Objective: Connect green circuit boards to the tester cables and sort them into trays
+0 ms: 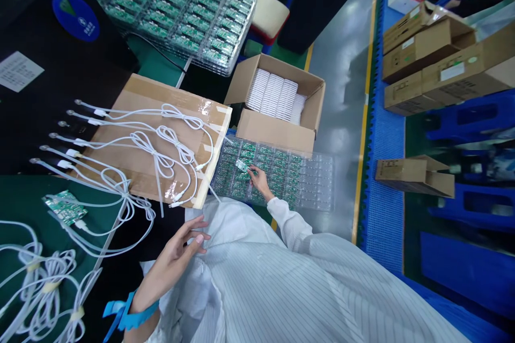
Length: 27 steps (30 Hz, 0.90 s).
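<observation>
Between the thumb and fingers of my right hand (258,179) is a small circuit board (242,165), held just above a clear plastic tray (322,182). Rows of green boards fill much of that tray, while the pockets at its right end hold none. My left hand (181,252) hangs near my lap with fingers apart and nothing in them. A blue wrist strap (134,315) is around that wrist. Close to the left hand lies the taped cardboard sheet (153,94), with several white cables (177,144) tied in loops across it.
An open carton (277,136) packed with white pieces stands beyond the tray. Stacked trays of boards (225,27) sit at the back left. A wired circuit board (66,207) and cable coils (48,286) lie on the green bench. Cardboard boxes (430,53) line the blue surface at right.
</observation>
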Each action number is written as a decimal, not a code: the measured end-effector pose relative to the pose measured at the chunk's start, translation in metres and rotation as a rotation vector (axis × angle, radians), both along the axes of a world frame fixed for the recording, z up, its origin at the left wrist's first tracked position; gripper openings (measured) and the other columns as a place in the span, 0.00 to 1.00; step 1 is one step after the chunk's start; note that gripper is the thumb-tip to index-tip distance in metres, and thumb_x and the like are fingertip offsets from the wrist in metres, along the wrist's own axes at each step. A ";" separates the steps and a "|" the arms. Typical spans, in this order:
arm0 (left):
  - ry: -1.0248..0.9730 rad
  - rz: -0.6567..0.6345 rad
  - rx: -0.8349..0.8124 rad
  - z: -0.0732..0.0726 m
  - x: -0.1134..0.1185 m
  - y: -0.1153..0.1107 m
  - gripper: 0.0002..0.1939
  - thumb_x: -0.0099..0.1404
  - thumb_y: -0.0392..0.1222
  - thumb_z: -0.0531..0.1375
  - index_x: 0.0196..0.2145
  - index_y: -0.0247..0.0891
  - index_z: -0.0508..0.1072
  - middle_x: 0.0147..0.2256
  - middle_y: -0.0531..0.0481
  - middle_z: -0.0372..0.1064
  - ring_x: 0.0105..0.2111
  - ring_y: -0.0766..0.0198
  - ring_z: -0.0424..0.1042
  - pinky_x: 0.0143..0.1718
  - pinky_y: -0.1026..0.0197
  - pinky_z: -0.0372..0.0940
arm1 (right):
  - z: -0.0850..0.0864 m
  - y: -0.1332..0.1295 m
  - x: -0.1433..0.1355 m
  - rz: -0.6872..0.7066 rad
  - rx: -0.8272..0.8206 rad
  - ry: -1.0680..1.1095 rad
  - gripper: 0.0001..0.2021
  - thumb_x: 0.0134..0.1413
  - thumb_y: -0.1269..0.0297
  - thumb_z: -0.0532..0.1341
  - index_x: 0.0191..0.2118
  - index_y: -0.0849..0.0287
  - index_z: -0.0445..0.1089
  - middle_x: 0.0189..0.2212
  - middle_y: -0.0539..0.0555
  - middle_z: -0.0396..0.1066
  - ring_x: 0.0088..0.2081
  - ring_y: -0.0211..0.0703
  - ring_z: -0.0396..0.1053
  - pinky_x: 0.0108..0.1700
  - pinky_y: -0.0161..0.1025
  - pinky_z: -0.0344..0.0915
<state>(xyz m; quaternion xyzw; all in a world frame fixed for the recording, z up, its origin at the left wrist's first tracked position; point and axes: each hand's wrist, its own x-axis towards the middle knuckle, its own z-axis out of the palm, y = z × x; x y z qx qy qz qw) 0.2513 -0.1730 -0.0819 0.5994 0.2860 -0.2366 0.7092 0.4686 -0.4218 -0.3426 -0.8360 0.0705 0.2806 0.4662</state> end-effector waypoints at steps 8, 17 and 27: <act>-0.009 0.011 0.021 0.000 0.000 -0.001 0.30 0.69 0.60 0.61 0.63 0.44 0.67 0.62 0.38 0.66 0.52 0.50 0.74 0.46 0.50 0.77 | 0.015 -0.014 -0.008 0.122 -0.027 0.030 0.22 0.67 0.54 0.59 0.57 0.66 0.70 0.42 0.63 0.79 0.19 0.36 0.67 0.24 0.36 0.69; -0.013 0.031 0.000 -0.002 -0.002 -0.004 0.29 0.70 0.58 0.61 0.63 0.44 0.67 0.61 0.39 0.66 0.53 0.51 0.72 0.48 0.49 0.76 | 0.011 -0.004 -0.027 0.304 -0.293 -0.049 0.13 0.66 0.71 0.58 0.49 0.68 0.76 0.51 0.70 0.74 0.42 0.48 0.77 0.50 0.38 0.69; -0.039 0.053 -0.017 -0.009 -0.008 -0.005 0.30 0.70 0.58 0.61 0.63 0.42 0.65 0.61 0.37 0.64 0.52 0.53 0.72 0.48 0.50 0.75 | -0.004 -0.009 -0.043 0.243 -0.221 -0.159 0.21 0.66 0.67 0.54 0.61 0.68 0.66 0.58 0.72 0.68 0.50 0.54 0.74 0.56 0.47 0.70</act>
